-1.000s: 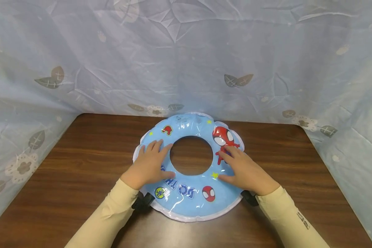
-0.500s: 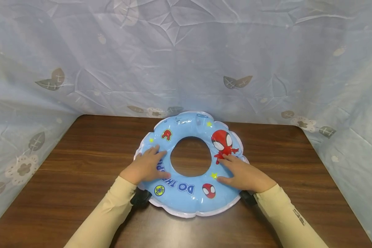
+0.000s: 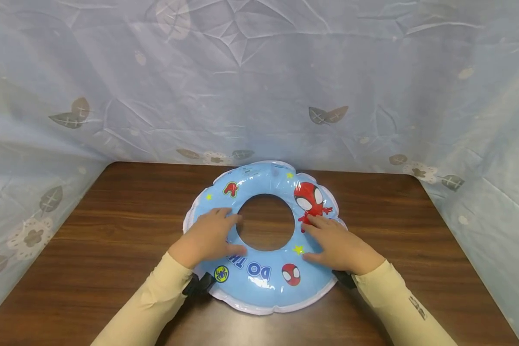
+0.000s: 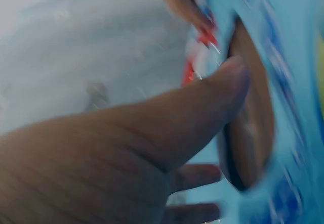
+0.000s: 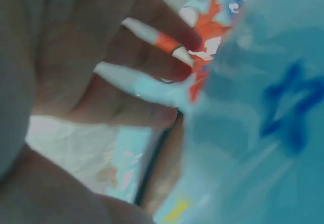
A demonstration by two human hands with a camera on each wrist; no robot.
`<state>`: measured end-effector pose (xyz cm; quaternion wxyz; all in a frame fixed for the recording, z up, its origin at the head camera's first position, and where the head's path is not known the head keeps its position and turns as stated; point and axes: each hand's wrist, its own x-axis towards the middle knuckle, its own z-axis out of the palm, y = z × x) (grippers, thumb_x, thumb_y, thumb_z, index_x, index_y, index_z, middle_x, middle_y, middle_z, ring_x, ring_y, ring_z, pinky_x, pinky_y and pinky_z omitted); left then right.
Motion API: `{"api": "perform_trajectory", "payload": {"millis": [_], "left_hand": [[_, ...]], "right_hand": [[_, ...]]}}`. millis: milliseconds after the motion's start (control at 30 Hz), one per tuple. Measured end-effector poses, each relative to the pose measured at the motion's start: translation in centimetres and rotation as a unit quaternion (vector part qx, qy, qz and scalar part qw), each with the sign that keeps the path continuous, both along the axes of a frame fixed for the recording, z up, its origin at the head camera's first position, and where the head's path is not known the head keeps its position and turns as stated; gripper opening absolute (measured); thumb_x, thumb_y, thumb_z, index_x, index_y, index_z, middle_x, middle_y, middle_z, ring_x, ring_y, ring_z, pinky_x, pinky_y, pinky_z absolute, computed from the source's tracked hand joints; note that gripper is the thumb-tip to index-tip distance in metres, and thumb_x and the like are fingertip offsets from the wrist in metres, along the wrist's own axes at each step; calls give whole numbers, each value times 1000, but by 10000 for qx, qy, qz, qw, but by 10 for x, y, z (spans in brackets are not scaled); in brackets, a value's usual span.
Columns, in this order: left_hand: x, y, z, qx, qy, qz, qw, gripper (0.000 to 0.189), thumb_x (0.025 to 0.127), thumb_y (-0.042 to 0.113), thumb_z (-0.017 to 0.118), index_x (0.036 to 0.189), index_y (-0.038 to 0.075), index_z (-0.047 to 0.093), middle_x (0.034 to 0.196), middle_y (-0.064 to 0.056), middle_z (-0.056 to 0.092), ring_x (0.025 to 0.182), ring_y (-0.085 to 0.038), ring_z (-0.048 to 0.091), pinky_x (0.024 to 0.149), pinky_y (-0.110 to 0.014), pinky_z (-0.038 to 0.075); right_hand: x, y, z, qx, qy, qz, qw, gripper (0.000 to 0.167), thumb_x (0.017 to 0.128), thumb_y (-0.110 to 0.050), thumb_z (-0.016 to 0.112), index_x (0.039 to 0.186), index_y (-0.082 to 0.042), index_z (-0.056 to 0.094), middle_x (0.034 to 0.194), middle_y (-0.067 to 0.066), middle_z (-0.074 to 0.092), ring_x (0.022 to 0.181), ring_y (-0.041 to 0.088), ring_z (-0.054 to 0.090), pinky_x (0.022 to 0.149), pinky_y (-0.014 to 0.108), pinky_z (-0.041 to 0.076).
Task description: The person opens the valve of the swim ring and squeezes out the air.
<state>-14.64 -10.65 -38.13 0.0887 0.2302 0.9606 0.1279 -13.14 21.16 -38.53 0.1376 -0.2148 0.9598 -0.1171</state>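
Note:
A light blue inflatable swim ring (image 3: 259, 290) lies on the brown table in the head view. Its scalloped rim is whitish, and red cartoon figures, yellow stars and blue letters are printed on it. Over its left side is my left hand (image 3: 207, 235), fingers and thumb reaching to the hole's edge. In the left wrist view, the thumb (image 4: 217, 92) crosses in front of the hole. On the ring's right side, by the large red figure, my right hand (image 3: 339, 242) lies with fingers spread. The right wrist view shows those fingers (image 5: 142, 62) extended along the ring; neither hand grips it.
The wood-grain table (image 3: 112, 230) extends to both sides and in front of the ring. A pale curtain (image 3: 259, 86) with leaf and flower prints hangs behind and along both sides. Black wrist devices (image 3: 199, 284) sit under the wrists.
From a second to half a second ago the ring turned or shifted slightly and looked plumper. Since then my left hand has moved right, toward the hole. My right hand has barely moved.

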Motion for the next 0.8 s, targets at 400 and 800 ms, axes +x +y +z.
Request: {"api": "perform_trajectory", "payload": {"millis": [400, 800], "left_hand": [[23, 30, -3, -141, -500, -341, 9981, 56, 76, 48, 90, 116, 13, 75, 100, -3, 64, 89, -18, 59, 80, -37, 57], [27, 36, -19, -238, 37, -499, 9985, 60, 73, 45, 94, 115, 12, 68, 104, -5, 63, 97, -23, 60, 83, -41, 58]], "right_hand": [[9, -21, 2, -226, -71, 602, 9979, 50, 80, -36, 89, 122, -14, 74, 111, 0, 66, 104, 18, 63, 83, 37, 61], [11, -29, -8, 46, 73, 577, 9983, 51, 79, -36, 90, 122, -14, 75, 111, 2, 63, 105, 20, 61, 84, 40, 61]]}}
